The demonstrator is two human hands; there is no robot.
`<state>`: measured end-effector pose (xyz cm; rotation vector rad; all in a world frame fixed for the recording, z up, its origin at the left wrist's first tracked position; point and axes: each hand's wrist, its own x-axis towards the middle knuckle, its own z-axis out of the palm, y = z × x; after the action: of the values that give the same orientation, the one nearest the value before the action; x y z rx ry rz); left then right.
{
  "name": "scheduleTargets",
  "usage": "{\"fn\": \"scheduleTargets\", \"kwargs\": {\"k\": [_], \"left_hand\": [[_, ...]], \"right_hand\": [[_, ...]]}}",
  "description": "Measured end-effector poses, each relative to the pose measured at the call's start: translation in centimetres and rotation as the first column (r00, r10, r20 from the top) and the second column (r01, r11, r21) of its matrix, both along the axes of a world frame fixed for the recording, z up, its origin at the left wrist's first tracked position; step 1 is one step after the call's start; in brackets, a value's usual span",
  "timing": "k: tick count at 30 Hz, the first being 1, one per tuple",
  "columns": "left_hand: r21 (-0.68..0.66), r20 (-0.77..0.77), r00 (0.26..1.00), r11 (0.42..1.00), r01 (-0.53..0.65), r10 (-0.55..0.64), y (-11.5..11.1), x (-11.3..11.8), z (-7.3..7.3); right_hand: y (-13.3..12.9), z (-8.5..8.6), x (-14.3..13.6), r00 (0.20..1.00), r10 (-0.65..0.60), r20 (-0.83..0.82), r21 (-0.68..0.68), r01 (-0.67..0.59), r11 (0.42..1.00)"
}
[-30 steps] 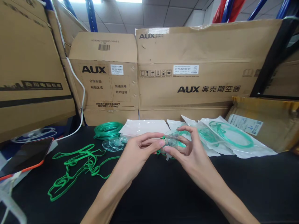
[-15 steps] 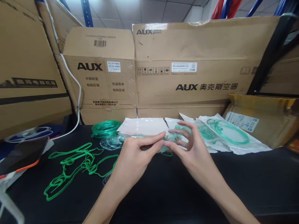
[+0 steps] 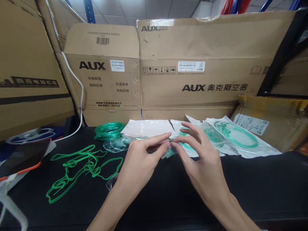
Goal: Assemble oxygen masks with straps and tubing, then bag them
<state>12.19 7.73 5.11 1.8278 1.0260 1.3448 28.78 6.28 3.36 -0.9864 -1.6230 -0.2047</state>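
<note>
- leftmost, a phone (image 3: 22, 157) lies on the black table (image 3: 264, 186), near a tangle of green straps (image 3: 81, 168).
- next, a coil of green tubing (image 3: 108, 131) sits just beside a clear mask (image 3: 116, 145).
- left hand (image 3: 141, 162) pinches a small clear plastic piece (image 3: 168, 153) at mid-table, thumb and forefinger closed on it.
- right hand (image 3: 204, 166) pinches the same piece, other fingers spread.
- sealed bags (image 3: 240, 139) lie behind, before cardboard boxes (image 3: 192, 64).

The clear mask part (image 3: 168, 153) is largely hidden by the fingertips (image 3: 166, 145); the phone (image 3: 22, 157) is cut off at the left edge.
</note>
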Motion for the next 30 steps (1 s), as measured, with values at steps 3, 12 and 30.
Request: {"fn": "scheduleTargets", "kwargs": {"k": [3, 12, 30], "left_hand": [[0.012, 0.0, 1.0, 1.0, 0.005, -0.005, 0.2, 0.3, -0.4], [0.243, -0.181, 0.963, 0.958, -0.152, 0.199, -0.2, 0.7, -0.4], [0.337, -0.131, 0.898, 0.871, -0.358, 0.42, 0.3, -1.3, 0.5]], "right_hand": [[0.1, -0.5, -0.2, 0.999, -0.036, 0.039, 0.005, 0.036, 0.999], [-0.1, -0.8, -0.5, 0.988, -0.068, 0.138, -0.119, 0.085, 0.989], [-1.8, -0.7, -0.3, 0.963, 0.081, 0.257, -0.299, 0.0, 0.954]]}}
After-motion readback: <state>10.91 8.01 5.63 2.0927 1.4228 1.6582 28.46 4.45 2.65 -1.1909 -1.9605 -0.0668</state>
